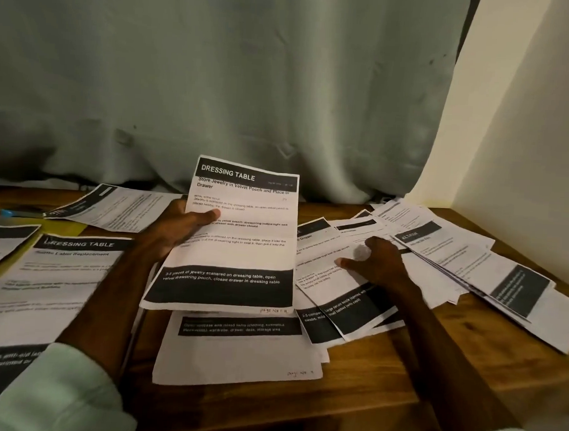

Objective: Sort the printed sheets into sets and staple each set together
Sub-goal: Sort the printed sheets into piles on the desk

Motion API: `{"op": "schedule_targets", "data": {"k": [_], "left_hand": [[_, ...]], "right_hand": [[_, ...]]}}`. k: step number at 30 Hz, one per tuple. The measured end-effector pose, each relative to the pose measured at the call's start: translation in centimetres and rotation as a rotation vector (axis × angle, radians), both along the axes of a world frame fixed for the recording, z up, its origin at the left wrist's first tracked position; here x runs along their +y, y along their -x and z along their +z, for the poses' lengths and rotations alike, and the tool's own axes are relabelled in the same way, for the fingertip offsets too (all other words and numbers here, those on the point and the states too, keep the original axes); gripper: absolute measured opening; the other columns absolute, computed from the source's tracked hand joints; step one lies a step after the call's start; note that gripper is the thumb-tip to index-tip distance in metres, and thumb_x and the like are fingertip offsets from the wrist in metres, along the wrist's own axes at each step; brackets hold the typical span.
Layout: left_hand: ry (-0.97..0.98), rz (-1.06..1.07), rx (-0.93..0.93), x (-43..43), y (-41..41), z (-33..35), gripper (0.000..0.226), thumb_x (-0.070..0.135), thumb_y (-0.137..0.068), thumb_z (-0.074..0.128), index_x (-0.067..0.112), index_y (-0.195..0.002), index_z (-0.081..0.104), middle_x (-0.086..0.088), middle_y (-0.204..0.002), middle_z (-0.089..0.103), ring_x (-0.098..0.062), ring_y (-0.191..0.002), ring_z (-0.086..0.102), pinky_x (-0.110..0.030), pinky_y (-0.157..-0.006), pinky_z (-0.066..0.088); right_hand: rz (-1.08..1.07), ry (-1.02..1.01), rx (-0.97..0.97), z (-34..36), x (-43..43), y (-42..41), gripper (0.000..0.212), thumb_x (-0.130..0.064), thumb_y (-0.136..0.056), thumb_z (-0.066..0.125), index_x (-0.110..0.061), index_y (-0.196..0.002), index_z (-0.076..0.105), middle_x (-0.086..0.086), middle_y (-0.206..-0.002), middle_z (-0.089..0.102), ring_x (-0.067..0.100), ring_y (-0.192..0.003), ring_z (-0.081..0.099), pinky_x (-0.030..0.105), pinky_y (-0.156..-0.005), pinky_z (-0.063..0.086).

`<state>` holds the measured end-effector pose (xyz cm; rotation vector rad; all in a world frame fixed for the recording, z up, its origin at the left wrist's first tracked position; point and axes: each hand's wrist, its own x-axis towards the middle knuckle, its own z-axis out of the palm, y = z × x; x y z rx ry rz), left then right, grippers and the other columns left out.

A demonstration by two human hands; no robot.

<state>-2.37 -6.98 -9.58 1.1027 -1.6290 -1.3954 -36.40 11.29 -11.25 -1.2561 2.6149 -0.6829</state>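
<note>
Now our left hand (180,224) grips the Dressing Table sheet (238,255), raised for reading; our right hand (381,265) pinches into the right-edge pile (455,257) for another.

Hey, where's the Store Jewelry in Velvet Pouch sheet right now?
Head view, centre: the left hand holds the jewelry sheet up above another printed sheet on the table, just left of the right hand resting on the fanned pile.

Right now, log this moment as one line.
phase: sorting | left hand: holds Dressing Table sheet, lifted | right hand: on spread sheets, grip unclear | surface: wooden table
</note>
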Motion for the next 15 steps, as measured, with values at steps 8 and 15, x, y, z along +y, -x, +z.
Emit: {"op": "schedule_targets", "data": {"k": [8,15], "left_hand": [[0.004,-0.009,0.010,-0.2,0.8,-0.5,0.028,0.025,-0.090,0.078,0.022,-0.115,0.068,-0.002,-0.105,0.079,-0.022,-0.087,0.078,-0.044,-0.083,0.061],[-0.025,0.022,0.042,-0.8,0.7,-0.9,0.040,0.025,-0.089,0.079,0.018,-0.126,0.065,-0.004,-0.105,0.079,-0.024,-0.085,0.078,-0.040,-0.075,0.061]], "right_hand": [[-0.065,0.070,-0.049,0.1,-2.9,1.9,0.054,-0.035,-0.070,0.093,-0.006,-0.110,0.070,0.011,-0.114,0.068,0.024,-0.104,0.061,0.037,-0.087,0.051],[-0.143,0.089,-0.127,-0.1,-2.7,3.1,0.063,-0.027,-0.073,0.093,0.001,-0.121,0.064,0.015,-0.123,0.063,0.029,-0.114,0.059,0.032,-0.080,0.042]]}}
